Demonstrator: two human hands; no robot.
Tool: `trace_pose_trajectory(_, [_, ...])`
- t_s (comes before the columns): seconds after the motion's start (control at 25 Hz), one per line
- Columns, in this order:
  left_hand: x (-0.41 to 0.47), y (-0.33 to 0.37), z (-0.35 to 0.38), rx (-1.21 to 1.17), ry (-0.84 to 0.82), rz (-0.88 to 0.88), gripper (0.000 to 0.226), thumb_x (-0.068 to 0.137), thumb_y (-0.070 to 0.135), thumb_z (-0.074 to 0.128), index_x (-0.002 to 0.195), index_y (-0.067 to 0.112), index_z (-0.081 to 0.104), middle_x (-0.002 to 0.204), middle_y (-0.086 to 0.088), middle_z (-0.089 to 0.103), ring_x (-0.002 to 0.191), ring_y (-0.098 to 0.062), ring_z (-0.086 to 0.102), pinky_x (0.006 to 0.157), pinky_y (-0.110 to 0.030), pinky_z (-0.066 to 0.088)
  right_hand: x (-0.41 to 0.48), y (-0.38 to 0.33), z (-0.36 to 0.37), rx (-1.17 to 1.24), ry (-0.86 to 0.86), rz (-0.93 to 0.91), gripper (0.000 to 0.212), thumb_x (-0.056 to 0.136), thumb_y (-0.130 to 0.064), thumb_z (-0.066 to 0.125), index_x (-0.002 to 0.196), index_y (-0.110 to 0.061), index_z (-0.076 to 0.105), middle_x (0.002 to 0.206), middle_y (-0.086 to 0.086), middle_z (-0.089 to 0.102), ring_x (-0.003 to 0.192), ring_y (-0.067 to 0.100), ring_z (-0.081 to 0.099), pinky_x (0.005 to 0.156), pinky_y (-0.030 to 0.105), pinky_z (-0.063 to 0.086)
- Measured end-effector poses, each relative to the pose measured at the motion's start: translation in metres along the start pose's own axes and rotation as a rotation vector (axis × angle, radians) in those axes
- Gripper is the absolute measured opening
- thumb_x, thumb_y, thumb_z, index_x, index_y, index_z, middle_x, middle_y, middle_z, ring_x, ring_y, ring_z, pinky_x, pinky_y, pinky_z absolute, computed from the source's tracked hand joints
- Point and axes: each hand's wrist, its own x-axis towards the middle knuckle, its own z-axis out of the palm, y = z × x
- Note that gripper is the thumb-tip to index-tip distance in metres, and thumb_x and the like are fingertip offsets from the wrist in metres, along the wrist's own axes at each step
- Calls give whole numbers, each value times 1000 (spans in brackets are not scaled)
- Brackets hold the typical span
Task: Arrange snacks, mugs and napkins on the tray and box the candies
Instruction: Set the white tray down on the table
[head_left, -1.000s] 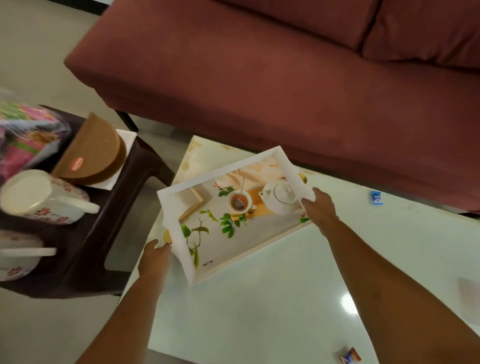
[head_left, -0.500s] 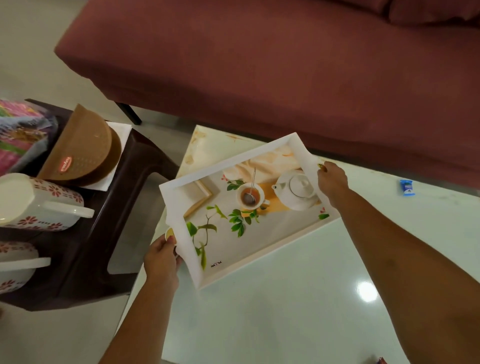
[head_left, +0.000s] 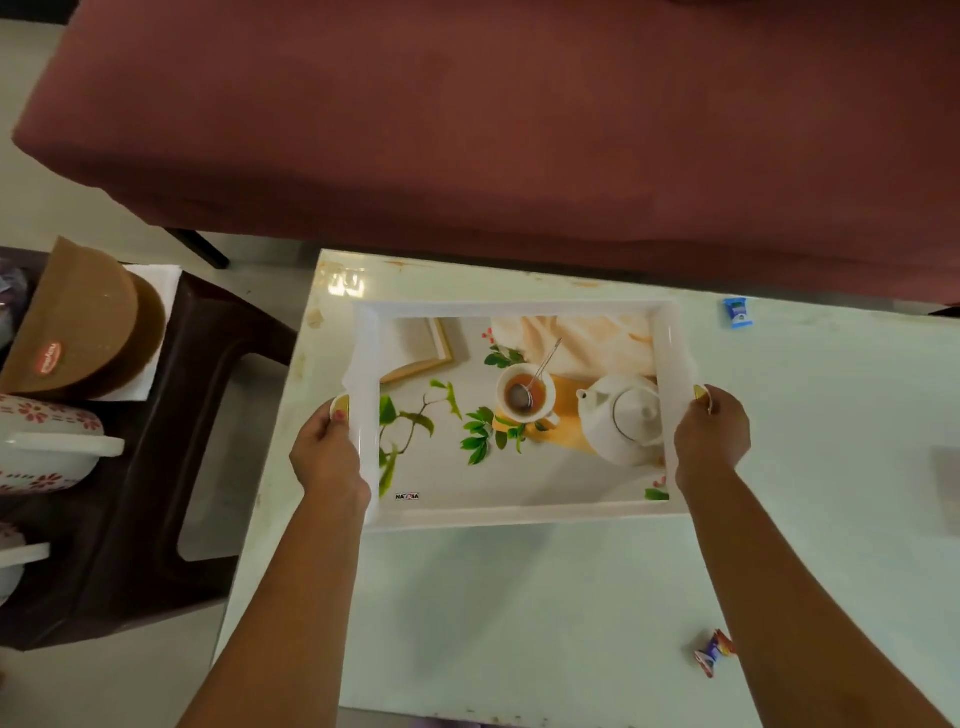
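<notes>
A white tray (head_left: 519, 514) printed with a teapot, a cup and green leaves lies square on the pale table (head_left: 519, 623), nothing on it. My left hand (head_left: 327, 457) grips its left rim and my right hand (head_left: 711, 436) grips its right rim. A blue wrapped candy (head_left: 737, 313) lies on the table to the far right of the tray. A red and blue wrapped candy (head_left: 714, 652) lies near the table's front right, beside my right forearm. Two white mugs with red flowers (head_left: 47, 441) stand on a dark stool at the left.
The dark brown stool (head_left: 171, 467) stands left of the table and also bears a brown half-round box (head_left: 78, 322) on white napkins (head_left: 156, 280). A maroon sofa (head_left: 519, 130) runs along the table's far side.
The tray has swung from a tilted, skewed pose to lie level and square on the table, further right. Both hands kept hold of its rims.
</notes>
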Motion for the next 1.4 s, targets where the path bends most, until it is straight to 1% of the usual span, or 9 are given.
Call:
trace_pose_trajectory(0.2, [-4,-22,-1,85,38,-1,23,95,17,53,113,14,66,115,1,60,103,-19,51,101,-39,42,-10,35,-8,87,43,88,26,95,-11,46,116,-10,62,119,13,63,110,32,58,95,39,47])
trace_pose_trajectory(0.48, [5,-39,-10,195,31,34,23,94,20,54,113,15,67,116,1,62,99,-17,50,102,-40,42,-29,70,-6,44,54,160,28,96,-10,44,119,-9,60,118,17,61,111,34,57,96,43,47])
trace_pose_trajectory(0.76, [14,-47,-21,236,23,26,23,94,21,54,112,17,67,117,-1,62,99,-19,51,101,-43,43,-38,70,1,22,75,163,31,95,-7,43,121,-8,59,120,18,59,111,35,56,97,44,46])
trace_pose_trajectory(0.88, [17,-46,-21,234,7,34,23,93,21,55,113,16,67,119,-2,62,100,-19,51,101,-42,43,-40,70,2,3,86,163,31,95,-7,42,122,-7,58,121,19,58,112,36,55,97,43,46])
trace_pose_trajectory(1.0, [18,-46,-22,271,-5,62,24,94,21,54,114,15,66,121,-4,62,101,-20,52,100,-42,43,-44,68,3,-11,91,182,33,97,-8,40,126,-8,55,126,19,55,115,36,53,96,43,43])
trace_pose_trajectory(1.12, [17,-40,-24,353,-13,101,28,95,22,52,120,14,61,125,-7,59,113,-28,54,101,-42,43,-54,61,5,-66,91,220,40,96,-11,42,136,-13,43,139,14,42,125,36,41,99,49,38])
trace_pose_trajectory(1.2, [12,-34,-27,298,-21,134,30,94,20,53,124,15,56,129,-8,56,118,-28,54,101,-40,43,-70,54,10,-119,109,154,55,92,-12,49,144,-16,30,148,11,31,133,36,31,106,51,34])
trace_pose_trajectory(1.28, [6,-26,-31,187,-35,179,30,93,17,54,123,17,55,130,-8,55,117,-27,55,99,-40,47,-96,42,21,-103,104,48,69,88,-13,54,148,-19,20,150,13,27,136,37,25,110,51,27])
trace_pose_trajectory(1.4, [-7,-13,-50,51,-32,228,21,93,16,54,113,22,56,128,-10,56,113,-25,58,94,-39,50,-158,19,44,-38,-81,-72,72,87,-16,59,147,-15,20,149,18,28,138,36,24,112,49,23])
